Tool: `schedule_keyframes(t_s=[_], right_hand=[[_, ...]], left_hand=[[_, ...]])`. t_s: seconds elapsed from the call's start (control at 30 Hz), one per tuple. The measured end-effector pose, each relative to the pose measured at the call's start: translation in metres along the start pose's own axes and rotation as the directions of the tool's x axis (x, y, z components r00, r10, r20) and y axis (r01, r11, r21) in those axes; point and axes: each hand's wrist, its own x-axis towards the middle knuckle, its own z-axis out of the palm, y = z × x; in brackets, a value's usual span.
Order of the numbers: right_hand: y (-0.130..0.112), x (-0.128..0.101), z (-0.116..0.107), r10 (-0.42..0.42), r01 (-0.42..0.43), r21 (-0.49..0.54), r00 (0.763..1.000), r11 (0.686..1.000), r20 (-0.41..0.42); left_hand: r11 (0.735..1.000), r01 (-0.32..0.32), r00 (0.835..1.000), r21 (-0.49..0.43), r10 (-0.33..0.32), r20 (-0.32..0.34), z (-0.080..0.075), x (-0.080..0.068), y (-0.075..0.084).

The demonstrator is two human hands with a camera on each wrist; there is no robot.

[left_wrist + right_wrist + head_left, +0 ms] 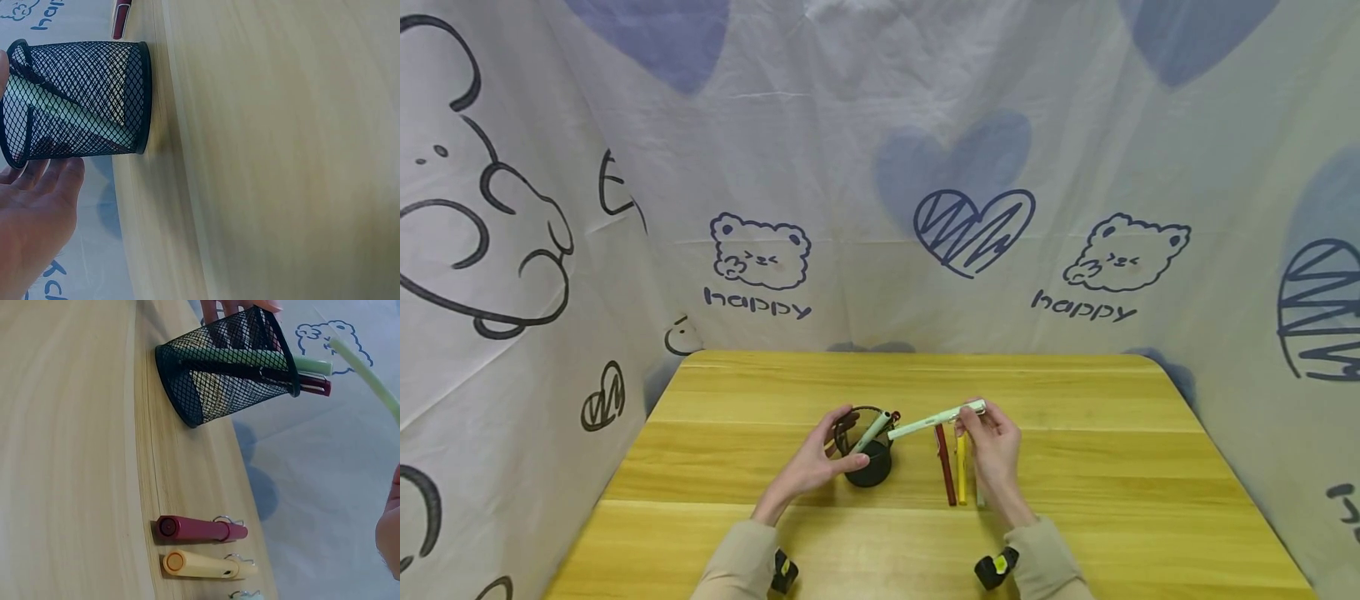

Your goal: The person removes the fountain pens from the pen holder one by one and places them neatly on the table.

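The right wrist view cuts off the right hand [390, 531] at the edge, and a third pen [247, 595] at the bottom. The left hand's fingers [850, 461] hide part of the cup [867, 467].

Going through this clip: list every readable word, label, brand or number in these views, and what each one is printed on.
"happy": printed on the backdrop cloth under the left bear drawing.
"happy": on the same cloth under the right bear drawing.
The pen in the right hand, the pens on the table and the mesh cup show no legible print.
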Motion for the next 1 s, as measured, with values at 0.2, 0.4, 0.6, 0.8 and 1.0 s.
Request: schedule_keyframes(t_s=[0.2, 0.4, 0.6, 0.8, 1.0], right_hand=[[-0.003, 0.002, -0.007, -0.031, 0.029, 0.068, 0.999, 0.997, 0.030], [-0.006, 0.003, -0.016, -0.033, 0.026, 0.082, 0.996, 0.996, 0.083], [-0.008, 0.004, -0.026, -0.010, -0.001, 0.104, 0.994, 0.995, 0.108], [-0.011, 0.005, -0.039, -0.018, 0.004, 0.078, 0.985, 0.997, 0.174], [-0.014, 0.007, -0.050, 0.017, -0.018, 0.008, 0.982, 1.000, 0.188]], left_hand=[[1.000, 0.001, 1.000, 0.001, -0.001, 0.006, 0.000, 0.000, 0.000], [1.000, 0.008, 1.000, 0.000, -0.008, -0.001, 0.000, 0.000, 0.000], [1.000, 0.013, 1.000, -0.003, -0.013, -0.014, 0.001, 0.001, 0.000], [1.000, 0.007, 1.000, -0.004, -0.007, -0.007, 0.001, 0.001, 0.000], [1.000, 0.005, 1.000, -0.001, -0.005, 0.000, 0.001, 0.001, 0.000]])
